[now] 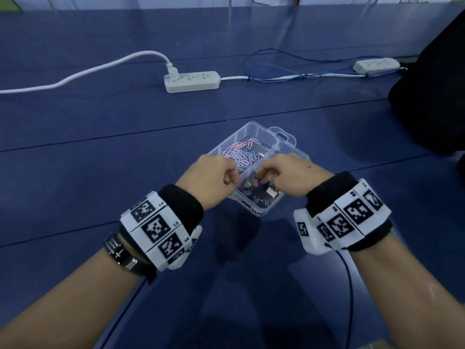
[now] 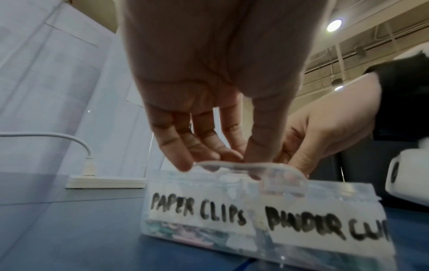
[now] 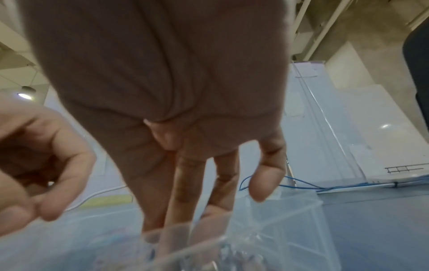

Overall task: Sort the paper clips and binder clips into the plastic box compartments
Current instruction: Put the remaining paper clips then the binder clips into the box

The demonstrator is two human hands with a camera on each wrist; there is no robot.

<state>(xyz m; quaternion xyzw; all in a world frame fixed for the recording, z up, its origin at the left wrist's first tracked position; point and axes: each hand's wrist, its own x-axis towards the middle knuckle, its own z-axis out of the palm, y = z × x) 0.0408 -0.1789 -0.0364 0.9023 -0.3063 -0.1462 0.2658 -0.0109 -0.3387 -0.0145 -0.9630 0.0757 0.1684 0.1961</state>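
Plastic box [image 1: 254, 137]: clear, divided, lid open; stands on the blue surface [image 1: 100, 172] directly before the person, turned at an angle. Handwritten labels [image 2: 197, 210] on the near wall read "PAPER CLIPS" and what appears to be "BINDER CLIPS", presumably so each kind has a fixed home.

Paper clips [image 1: 241, 154]: pastel pink and blue, heaped in the far-left compartment as the head view shows it. Appear well gathered.

Binder clips [image 1: 256, 187]: darker, mixed colours, lying in the near compartment under both hands. Individual pieces too small to count.

Left hand [image 1: 208, 180]: poised at the near-left rim, fingers curled, fingertips [image 2: 230, 155] drawn together just above the box edge. Whether a clip is pinched between them cannot be told; the wrist view shows none plainly. Likely placed there to steady the box or pick out a stray.

Right hand [image 1: 286, 172]: over the binder-clip compartment, fingers [image 3: 181, 210] reaching straight down past the rim among the contents, probably to settle or pull out a piece. Whether it grips anything cannot be told; the tips are hidden behind the clear wall.

Judgement: sorting looks nearly complete, no loose clips showing on the surface around the box.

Surroundings: white power strip [image 1: 192, 81] with plugged cable, second strip [image 1: 376, 64] and blue wire [image 1: 302, 61] beyond, well apart from the box.
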